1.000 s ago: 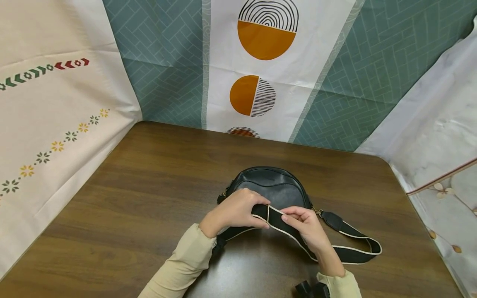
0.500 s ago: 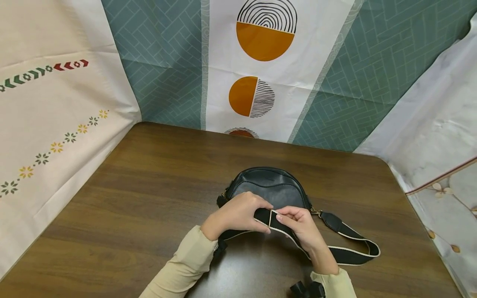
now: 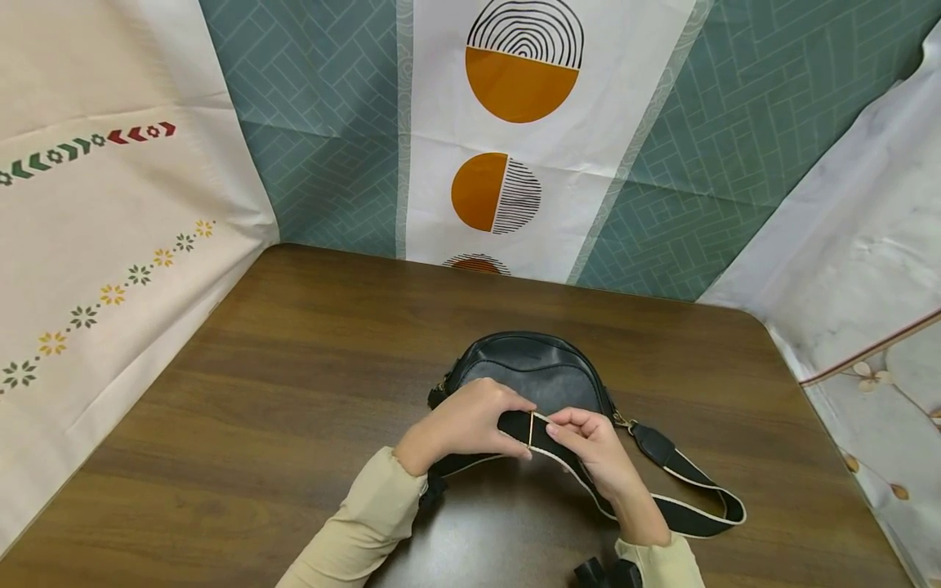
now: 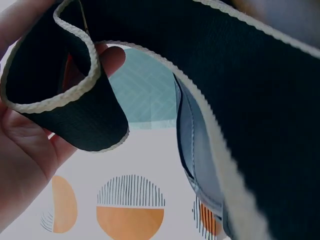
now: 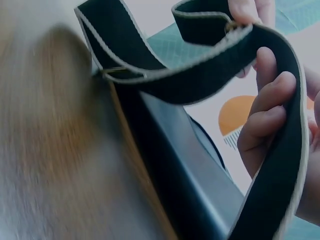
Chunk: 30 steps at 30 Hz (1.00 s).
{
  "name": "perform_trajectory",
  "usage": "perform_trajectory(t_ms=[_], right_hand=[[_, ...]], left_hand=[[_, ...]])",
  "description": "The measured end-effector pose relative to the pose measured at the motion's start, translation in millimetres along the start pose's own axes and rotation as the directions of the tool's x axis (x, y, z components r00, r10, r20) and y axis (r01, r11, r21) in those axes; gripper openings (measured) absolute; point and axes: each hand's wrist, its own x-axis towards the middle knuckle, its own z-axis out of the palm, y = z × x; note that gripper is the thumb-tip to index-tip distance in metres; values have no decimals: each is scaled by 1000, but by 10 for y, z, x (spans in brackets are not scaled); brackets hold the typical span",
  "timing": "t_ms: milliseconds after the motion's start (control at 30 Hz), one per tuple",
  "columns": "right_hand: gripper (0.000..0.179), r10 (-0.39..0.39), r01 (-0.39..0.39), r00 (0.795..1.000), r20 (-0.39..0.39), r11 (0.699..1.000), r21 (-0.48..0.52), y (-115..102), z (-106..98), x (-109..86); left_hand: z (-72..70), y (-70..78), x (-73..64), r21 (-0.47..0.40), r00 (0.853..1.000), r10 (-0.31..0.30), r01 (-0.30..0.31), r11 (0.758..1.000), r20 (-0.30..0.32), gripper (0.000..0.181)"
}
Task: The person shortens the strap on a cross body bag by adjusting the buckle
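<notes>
A black strap (image 3: pixel 691 521) with pale edging is being held just in front of a dark bag (image 3: pixel 532 367), clear of the table (image 3: pixel 257 392). By the left hand (image 3: pixel 470 420), the strap is being grasped across its edges at a thin gold-coloured buckle (image 3: pixel 531 429); just beside, it is being pinched by the right hand (image 3: pixel 599 449). The bag is being backed by patterned cloth (image 3: pixel 331 147).

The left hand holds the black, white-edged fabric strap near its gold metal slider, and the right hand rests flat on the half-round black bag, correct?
Not quite: the right hand isn't on the bag; the head view shows it pinching the strap.
</notes>
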Motion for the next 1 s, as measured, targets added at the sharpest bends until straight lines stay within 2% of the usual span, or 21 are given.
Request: perform_trajectory(t_ms=[167, 433, 733, 1000], right_hand=[[28, 3, -3, 1000, -8, 1000, -22, -11, -79, -61], [29, -37, 36, 998, -47, 999, -24, 0, -71, -50], [32, -63, 61, 995, -71, 998, -32, 5, -47, -14], [32, -48, 45, 994, -94, 998, -36, -17, -16, 8]], left_hand=[[-23, -20, -16, -1, 999, -37, 37, 999, -1, 49], [-32, -16, -16, -9, 999, -44, 43, 999, -3, 49], [-23, -4, 13, 3, 1000, -6, 6, 1000, -9, 47], [11, 36, 50, 12, 1000, -11, 11, 1000, 14, 46]])
